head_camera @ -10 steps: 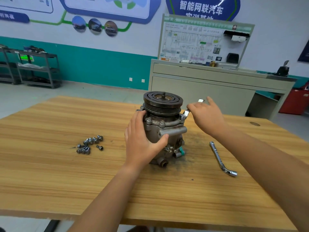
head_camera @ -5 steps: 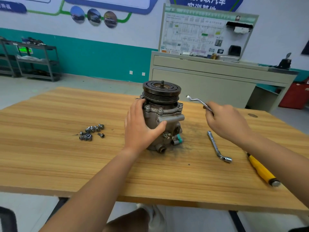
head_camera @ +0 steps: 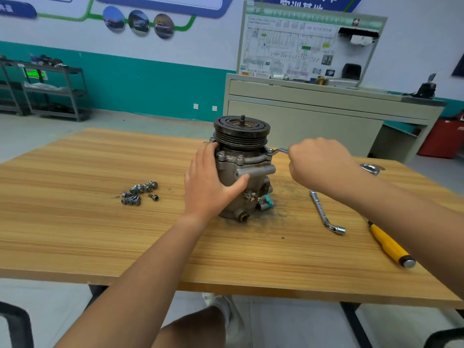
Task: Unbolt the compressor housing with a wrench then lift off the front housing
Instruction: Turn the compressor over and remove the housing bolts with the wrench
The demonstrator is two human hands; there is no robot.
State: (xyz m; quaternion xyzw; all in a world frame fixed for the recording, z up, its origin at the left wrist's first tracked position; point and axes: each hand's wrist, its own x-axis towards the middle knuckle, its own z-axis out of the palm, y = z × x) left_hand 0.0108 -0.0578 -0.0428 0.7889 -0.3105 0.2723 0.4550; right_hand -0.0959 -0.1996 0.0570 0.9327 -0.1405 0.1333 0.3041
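The left hand (head_camera: pixel 211 187) clasps the upright grey metal compressor (head_camera: pixel 253 172); the right hand (head_camera: pixel 319 164), closed, grips a thin steel wrench (head_camera: pixel 280 150).

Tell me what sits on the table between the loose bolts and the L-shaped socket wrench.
The compressor stands there upright, with the left hand holding its body; the head view shows it.

A: One view for us: head-worn, wide-angle, facing forward and tipped down onto the counter (head_camera: pixel 75 234).

B: Close in. We note the left forearm (head_camera: pixel 140 272) and right forearm (head_camera: pixel 414 222) entering from the bottom edge, and the compressor (head_camera: pixel 241 177) near, just above mid-frame.

A: We log the teal-banded wall (head_camera: pixel 150 79) and a grey cabinet (head_camera: pixel 301 116) across the top.

B: Along the bottom, we see floor (head_camera: pixel 288 327) beneath the counter's near edge.
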